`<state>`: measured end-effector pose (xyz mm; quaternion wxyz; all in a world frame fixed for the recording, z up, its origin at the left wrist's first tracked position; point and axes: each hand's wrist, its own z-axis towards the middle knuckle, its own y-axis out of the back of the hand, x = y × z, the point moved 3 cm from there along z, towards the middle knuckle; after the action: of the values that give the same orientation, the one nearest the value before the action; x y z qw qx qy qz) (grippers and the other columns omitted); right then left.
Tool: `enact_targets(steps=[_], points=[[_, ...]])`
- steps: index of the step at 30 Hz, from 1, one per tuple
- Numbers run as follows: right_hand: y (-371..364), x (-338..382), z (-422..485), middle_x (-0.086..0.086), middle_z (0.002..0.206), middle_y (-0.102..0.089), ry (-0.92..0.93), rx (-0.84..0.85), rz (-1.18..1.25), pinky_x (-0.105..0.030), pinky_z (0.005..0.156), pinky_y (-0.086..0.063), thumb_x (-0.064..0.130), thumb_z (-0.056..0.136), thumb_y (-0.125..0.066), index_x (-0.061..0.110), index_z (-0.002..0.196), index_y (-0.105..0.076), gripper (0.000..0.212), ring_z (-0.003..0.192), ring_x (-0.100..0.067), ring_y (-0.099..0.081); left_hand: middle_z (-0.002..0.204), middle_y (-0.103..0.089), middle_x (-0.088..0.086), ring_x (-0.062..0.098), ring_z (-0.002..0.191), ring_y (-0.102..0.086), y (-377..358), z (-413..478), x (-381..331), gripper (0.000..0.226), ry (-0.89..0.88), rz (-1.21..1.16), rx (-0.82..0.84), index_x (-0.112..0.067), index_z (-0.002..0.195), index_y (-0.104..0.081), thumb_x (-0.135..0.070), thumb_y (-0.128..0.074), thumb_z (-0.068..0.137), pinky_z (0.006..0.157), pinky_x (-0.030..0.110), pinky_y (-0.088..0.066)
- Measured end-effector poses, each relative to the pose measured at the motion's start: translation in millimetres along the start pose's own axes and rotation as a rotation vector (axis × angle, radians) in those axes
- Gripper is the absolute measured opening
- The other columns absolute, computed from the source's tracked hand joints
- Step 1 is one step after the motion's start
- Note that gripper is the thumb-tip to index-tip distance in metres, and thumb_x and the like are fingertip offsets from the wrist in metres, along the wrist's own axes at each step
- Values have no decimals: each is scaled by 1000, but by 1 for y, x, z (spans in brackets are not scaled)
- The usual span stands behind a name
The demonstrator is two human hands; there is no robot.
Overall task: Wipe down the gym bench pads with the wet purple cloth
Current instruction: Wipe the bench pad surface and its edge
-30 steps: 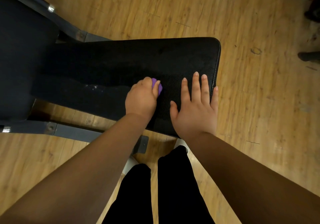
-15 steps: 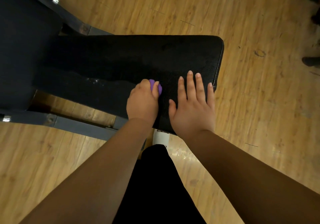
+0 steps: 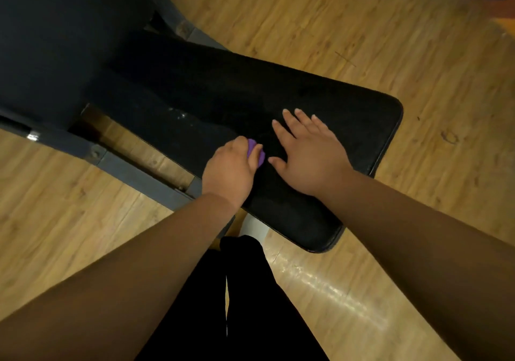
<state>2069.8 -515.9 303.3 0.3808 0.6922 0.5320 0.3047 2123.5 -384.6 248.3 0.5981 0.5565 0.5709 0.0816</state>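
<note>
Left grip [image 3: 231,171] bunched round purple cloth [image 3: 254,151] at pad [image 3: 223,90] near edge; right grip [image 3: 309,160] spread flat just right of it. Pad's long axis runs far-left, so left grip is nearer.

left hand [image 3: 227,171]: purple cloth [image 3: 255,151] gripped, pressed on black bench pad [image 3: 348,115]
right hand [image 3: 309,157]: laid flat on pad, fingers [image 3: 289,122] spread, just beside cloth
floor [image 3: 390,40]: wood, seen around pad

Left hand [image 3: 227,171] curled (knuckles up); right hand [image 3: 309,157] flat, splayed.
</note>
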Motion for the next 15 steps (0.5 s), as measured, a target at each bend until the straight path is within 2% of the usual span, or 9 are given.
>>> enact_targets(steps=[3,6,10,12,15], points=[[6,-4,26,-5,163,-5,120,43,-48,-34,119,3,49,100,-34,20,155,-11,66,149,-19,1,80,-52,0,17,74,-53,-3,-2,2,29,7,19,-35,-14,93,-54,-38,-41,101,65,31,-42],[6,-3,41,-3,163,-1,190,74,-76,-35,119,5,49,101,-29,23,155,-9,63,149,-17,5,84,-51,0,20,78,-55,-2,16,2,31,66,31,-82,-11,98,-56,-37,-39,102,68,34,-46],[1,-3,44,-3,163,2,183,58,-70,-35,119,5,49,101,-26,22,155,-5,63,149,-17,7,97,-59,5,22,89,-59,2,49,9,33,272,-21,-75,-13,105,-56,-40,-37,102,81,42,-50],[0,-4,45,-2,163,1,179,48,-70,-35,120,4,48,101,-26,21,155,-4,64,149,-16,6,95,-58,4,20,86,-58,2,47,8,33,254,6,-75,-13,104,-55,-40,-38,102,79,40,-51],[-1,-2,46,-2,163,2,180,51,-86,-36,121,3,48,101,-25,20,155,-5,64,149,-16,7,90,-55,1,15,80,-54,0,17,2,33,92,64,-67,-14,102,-56,-42,-39,100,74,33,-48]])
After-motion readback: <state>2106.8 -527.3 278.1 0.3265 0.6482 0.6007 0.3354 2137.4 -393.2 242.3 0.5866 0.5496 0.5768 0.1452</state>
